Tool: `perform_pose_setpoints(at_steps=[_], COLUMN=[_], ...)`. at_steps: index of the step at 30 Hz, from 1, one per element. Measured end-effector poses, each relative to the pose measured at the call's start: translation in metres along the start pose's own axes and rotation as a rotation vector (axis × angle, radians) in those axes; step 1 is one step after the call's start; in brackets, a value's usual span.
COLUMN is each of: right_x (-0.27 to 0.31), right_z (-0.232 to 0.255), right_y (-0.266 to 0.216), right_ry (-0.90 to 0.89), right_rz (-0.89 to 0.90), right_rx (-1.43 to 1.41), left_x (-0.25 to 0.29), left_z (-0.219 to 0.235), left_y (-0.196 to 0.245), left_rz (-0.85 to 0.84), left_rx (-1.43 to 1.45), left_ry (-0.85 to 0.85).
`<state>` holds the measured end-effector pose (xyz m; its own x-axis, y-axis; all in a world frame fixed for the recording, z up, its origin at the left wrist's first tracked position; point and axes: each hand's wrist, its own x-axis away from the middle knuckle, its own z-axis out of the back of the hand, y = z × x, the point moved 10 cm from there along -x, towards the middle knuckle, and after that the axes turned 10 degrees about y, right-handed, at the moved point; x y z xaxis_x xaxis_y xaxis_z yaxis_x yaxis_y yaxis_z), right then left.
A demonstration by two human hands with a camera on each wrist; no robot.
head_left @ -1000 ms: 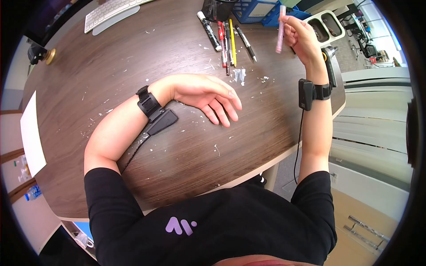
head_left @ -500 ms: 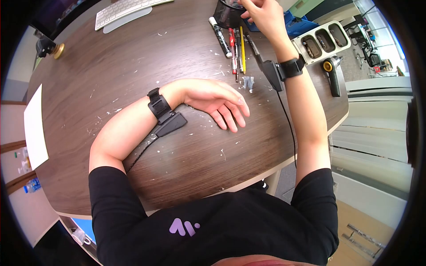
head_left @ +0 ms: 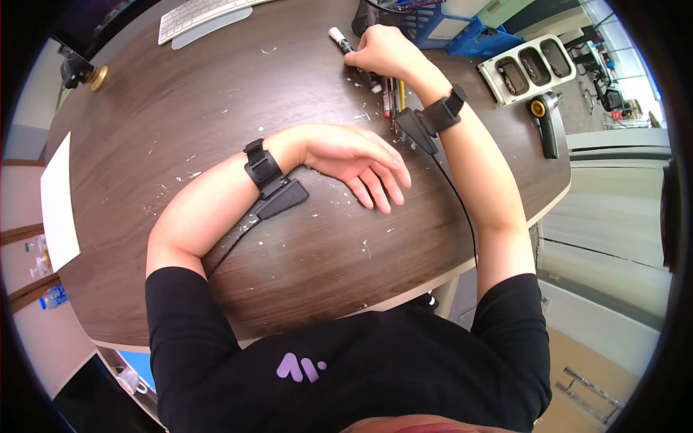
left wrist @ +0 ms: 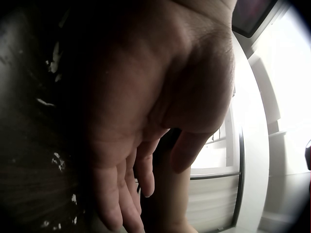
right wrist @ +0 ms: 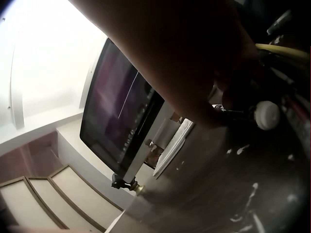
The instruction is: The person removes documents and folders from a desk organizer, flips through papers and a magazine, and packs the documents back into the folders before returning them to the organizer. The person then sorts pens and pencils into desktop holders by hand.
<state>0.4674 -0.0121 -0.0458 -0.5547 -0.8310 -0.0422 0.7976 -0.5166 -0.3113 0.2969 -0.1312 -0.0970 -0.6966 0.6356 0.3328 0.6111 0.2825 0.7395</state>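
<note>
At the far side of the desk my right hand [head_left: 386, 54] reaches down over a black-and-white marker [head_left: 338, 37]. Thumb and fingers pinch its middle, and both ends stick out. In the right wrist view the marker's white end [right wrist: 267, 115] shows beside the shadowed fingers. Right by the knuckles stands a black mesh pen cup [head_left: 359, 22] with pens in it. A red pen [head_left: 387, 105] and a yellow pencil [head_left: 402, 94] lie partly hidden under the hand and wrist. My left hand [head_left: 354, 159] rests on the desk, fingers loose, holding nothing; the left wrist view shows its palm [left wrist: 131, 97].
Blue file holders [head_left: 476, 40] stand behind the right hand. To the right are a white tray with three compartments [head_left: 498, 85] and a black-handled tool [head_left: 550, 137]. A keyboard [head_left: 202, 16] lies at the far left. White scraps dot the desk [head_left: 303, 245].
My right hand held a pink pen on the right, then moved left to the pen cup, and is now at the marker without that pen. The left hand stayed put.
</note>
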Motion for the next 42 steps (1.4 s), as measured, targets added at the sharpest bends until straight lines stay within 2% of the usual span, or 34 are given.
perform_pose_setpoints(at_steps=[1, 3, 4, 6, 9, 10, 11, 13, 17, 19, 23, 26, 29, 30, 33, 37, 39, 41, 42], right_x=[0.004, 0.015, 0.011, 0.027, 0.056, 0.054, 0.055, 0.038, 0.027, 0.028, 0.048, 0.064, 0.064, 0.067, 0.069, 0.067, 0.067, 0.066, 0.068], right_z=[0.006, 0.013, 0.023, 0.074, 0.141, 0.151, 0.165, 0.160, 0.146, 0.130, 0.116, 0.093, 0.043, 0.033, 0.024, 0.023, 0.024, 0.023, 0.024], right_y=[-0.007, -0.013, -0.013, -0.025, -0.029, -0.018, -0.017, -0.006, 0.008, 0.024, 0.033, 0.032, 0.050, 0.050, 0.054, 0.052, 0.053, 0.052, 0.049], right_ry=[-0.003, -0.030, 0.066, 0.330, 0.790, 0.874, 0.985, 0.838, 0.702, 0.626, 0.682, 0.656, 0.269, 0.195, 0.251, 0.179, 0.198, 0.191, 0.161], right_rz=[0.004, -0.112, -0.032, 0.005, 0.094, 0.082, 0.159, 0.141, 0.053, -0.092, -0.110, 0.029, -0.097, -0.097, -0.130, -0.169, -0.166, -0.157, -0.159], right_rx=[0.001, -0.488, -0.584, -0.611, -0.686, -0.563, -0.327, -0.236, -0.149, -0.483, -0.578, -0.232, -0.096, -0.031, -0.041, -0.025, -0.012, -0.012, 0.001], left_x=[0.000, 0.000, 0.000, -0.001, -0.001, -0.001, -0.001, -0.002, -0.002, -0.002, -0.001, -0.002, -0.001, -0.001, 0.001, 0.021, 0.045, 0.073, 0.087], left_z=[0.000, 0.001, 0.000, 0.001, 0.001, 0.001, 0.001, 0.001, 0.002, 0.002, 0.002, 0.002, 0.003, 0.004, 0.005, 0.012, 0.029, 0.061, 0.084], left_y=[0.000, 0.000, -0.001, -0.002, -0.002, -0.001, -0.001, -0.002, -0.001, -0.002, -0.001, -0.001, 0.000, 0.001, 0.004, 0.021, 0.032, 0.057, 0.070], left_rz=[-0.002, -0.005, -0.001, 0.001, 0.006, 0.003, 0.004, -0.009, -0.017, -0.015, -0.012, -0.020, -0.035, -0.035, -0.047, -0.085, -0.047, -0.133, -0.221], left_rx=[0.002, 0.002, -0.001, 0.001, -0.009, -0.014, -0.014, -0.024, -0.033, -0.033, -0.009, -0.029, -0.029, -0.037, -0.099, -0.243, -0.451, -0.498, -0.453], left_ry=[-0.003, 0.000, 0.000, 0.004, 0.008, 0.010, 0.009, 0.001, -0.003, -0.004, 0.007, 0.001, 0.006, 0.013, 0.053, 0.094, 0.167, 0.319, 0.456])
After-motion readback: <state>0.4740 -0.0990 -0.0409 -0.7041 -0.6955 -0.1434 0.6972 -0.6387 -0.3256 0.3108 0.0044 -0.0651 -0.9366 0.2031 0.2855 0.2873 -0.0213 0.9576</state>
